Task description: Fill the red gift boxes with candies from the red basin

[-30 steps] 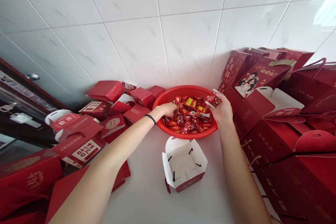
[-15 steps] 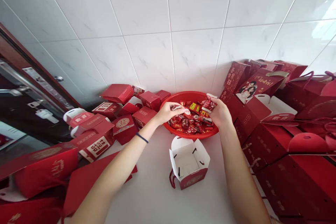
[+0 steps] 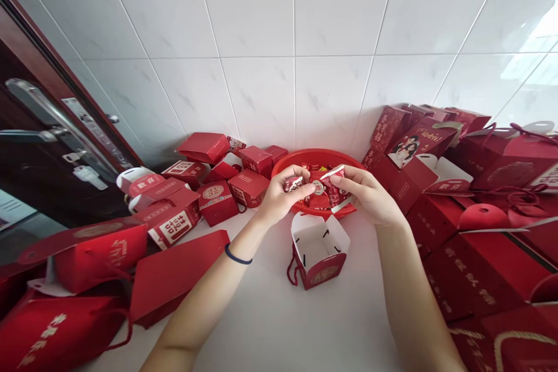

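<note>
My left hand (image 3: pixel 282 193) is closed on red wrapped candies over the left part of a round red basket (image 3: pixel 320 154). Facing it, my right hand (image 3: pixel 368 193) pinches a red and white candy packet (image 3: pixel 335 181) between thumb and fingers. The held packets are close together above the basket, and wrapped candies show beneath them. Just in front of the basket, an open red box (image 3: pixel 322 270) with a white inside and a dark red cord stands on the white table (image 3: pixel 279 314). Its visible inside holds no candy.
Closed and partly open red boxes (image 3: pixel 170 273) crowd the left side. More red boxes (image 3: pixel 462 267) are stacked at the right, near my right forearm. A tiled wall (image 3: pixel 261 99) rises behind the basket, and a door handle (image 3: pixel 52 122) is at the left.
Both hands have come closer together and nearer, above the basket's front part, with packets in their fingers. The camera view has shifted slightly.
</note>
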`<state>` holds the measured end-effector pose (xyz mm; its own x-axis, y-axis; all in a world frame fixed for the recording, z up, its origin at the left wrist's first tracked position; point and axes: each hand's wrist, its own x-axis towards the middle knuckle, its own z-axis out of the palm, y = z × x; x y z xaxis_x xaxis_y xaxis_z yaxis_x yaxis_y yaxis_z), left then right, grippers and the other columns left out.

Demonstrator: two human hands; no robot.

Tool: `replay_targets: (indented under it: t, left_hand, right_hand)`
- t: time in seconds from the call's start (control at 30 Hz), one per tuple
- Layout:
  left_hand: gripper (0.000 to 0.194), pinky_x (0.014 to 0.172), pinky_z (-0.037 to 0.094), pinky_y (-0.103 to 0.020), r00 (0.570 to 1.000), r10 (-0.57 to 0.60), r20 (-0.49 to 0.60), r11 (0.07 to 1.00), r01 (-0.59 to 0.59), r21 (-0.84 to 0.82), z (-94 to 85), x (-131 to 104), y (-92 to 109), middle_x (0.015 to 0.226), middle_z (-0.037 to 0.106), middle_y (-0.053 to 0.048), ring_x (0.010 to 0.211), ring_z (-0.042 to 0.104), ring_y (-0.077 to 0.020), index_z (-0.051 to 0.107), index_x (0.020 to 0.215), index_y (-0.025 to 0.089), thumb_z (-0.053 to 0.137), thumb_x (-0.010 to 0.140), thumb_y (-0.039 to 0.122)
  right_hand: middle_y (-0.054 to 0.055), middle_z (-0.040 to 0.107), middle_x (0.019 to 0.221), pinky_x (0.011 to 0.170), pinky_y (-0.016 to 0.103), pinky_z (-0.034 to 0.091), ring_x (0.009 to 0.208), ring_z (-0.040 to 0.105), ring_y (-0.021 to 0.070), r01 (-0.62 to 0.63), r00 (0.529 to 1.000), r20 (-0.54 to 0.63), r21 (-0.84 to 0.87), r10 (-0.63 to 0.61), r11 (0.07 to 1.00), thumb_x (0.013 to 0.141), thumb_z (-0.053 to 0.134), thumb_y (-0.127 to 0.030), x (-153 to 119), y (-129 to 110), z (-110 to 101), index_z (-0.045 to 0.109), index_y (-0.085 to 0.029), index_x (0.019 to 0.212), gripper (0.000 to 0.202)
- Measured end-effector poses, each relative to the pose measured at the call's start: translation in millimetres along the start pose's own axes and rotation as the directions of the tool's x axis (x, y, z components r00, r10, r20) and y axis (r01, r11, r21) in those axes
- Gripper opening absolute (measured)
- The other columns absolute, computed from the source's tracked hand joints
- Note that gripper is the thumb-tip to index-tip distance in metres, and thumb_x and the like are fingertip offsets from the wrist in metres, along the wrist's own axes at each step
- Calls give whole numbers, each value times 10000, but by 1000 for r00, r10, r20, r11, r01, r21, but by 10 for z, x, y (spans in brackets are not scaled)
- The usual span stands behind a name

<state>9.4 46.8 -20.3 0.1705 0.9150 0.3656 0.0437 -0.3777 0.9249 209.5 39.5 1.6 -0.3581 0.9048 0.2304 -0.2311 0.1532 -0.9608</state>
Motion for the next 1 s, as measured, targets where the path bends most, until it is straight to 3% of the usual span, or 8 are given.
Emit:
replay_targets:
  t: [0.17, 0.33, 0.4, 0.53, 0.63, 0.73, 0.9, 1.0]
  left_hand:
    - [266, 700, 500, -260, 969, -64, 240, 997, 71, -18, -64, -74, 31, 821, 674, -6, 747, 648, -149, 641, 918, 185, 759, 776, 377]
    - [222, 842, 506, -305, 821, -157, 549, 947, -33, 321, -188, -115, 23, 1016, 754, -49, 941, 681, -204, 738, 1023, 181, 709, 839, 302]
    - [247, 853, 502, -312, 820, -186, 542, 915, -57, 399, -202, -116, 14, 1057, 757, -52, 969, 679, -215, 743, 1059, 188, 699, 850, 313]
    - [249, 796, 491, -294, 880, -192, 434, 924, 12, 383, -181, -105, 16, 944, 743, -34, 869, 664, -186, 737, 963, 188, 645, 903, 412]
    - [354, 629, 456, -259, 827, -308, 470, 937, 178, 302, -119, -102, 53, 778, 678, -26, 668, 599, -137, 704, 878, 159, 569, 947, 478]
    - [400, 593, 435, -241, 774, -345, 532, 936, 241, 256, -11, -91, 91, 820, 682, -47, 695, 613, -138, 682, 855, 144, 485, 991, 465]
    - [263, 748, 478, -251, 737, -253, 627, 940, 33, 341, 139, -43, 50, 938, 752, -39, 851, 656, -164, 745, 968, 171, 593, 950, 385]
    - [290, 708, 481, -255, 716, -269, 644, 928, 13, 373, 147, -34, 5, 940, 751, -32, 762, 650, -150, 744, 1032, 182, 639, 919, 428]
  right_hand:
    - [38, 725, 858, 725, 258, 516, 784, 651, 158, 77, 997, 19, -219, -75, 973, 838, 759, -408, -175, -136, 1, 745, -167, 879, 244]
    - [44, 712, 853, 713, 261, 512, 766, 635, 158, 88, 989, -78, -360, -124, 929, 870, 722, -430, -270, -248, -40, 729, -177, 888, 254]
    - [48, 710, 857, 699, 263, 512, 764, 634, 163, 86, 989, -75, -390, -125, 917, 875, 712, -443, -268, -246, -42, 725, -180, 891, 264]
    - [44, 701, 872, 727, 281, 528, 816, 647, 182, 94, 992, -40, -418, -122, 904, 877, 710, -451, -228, -201, -40, 729, -198, 927, 259]
    - [43, 701, 865, 724, 283, 532, 805, 647, 179, 97, 989, -59, -419, -134, 903, 876, 712, -446, -211, -195, -42, 726, -194, 918, 256]
    - [49, 707, 862, 696, 276, 530, 776, 640, 171, 95, 985, -91, -422, -146, 902, 869, 718, -443, -216, -219, -39, 722, -182, 901, 263]
    - [47, 710, 860, 668, 258, 521, 761, 632, 160, 103, 979, -121, -412, -166, 905, 860, 727, -426, -248, -246, -35, 718, -179, 877, 248]
    - [49, 721, 869, 673, 258, 528, 773, 644, 163, 104, 975, -139, -397, -171, 912, 858, 730, -414, -261, -253, -47, 727, -183, 897, 234]
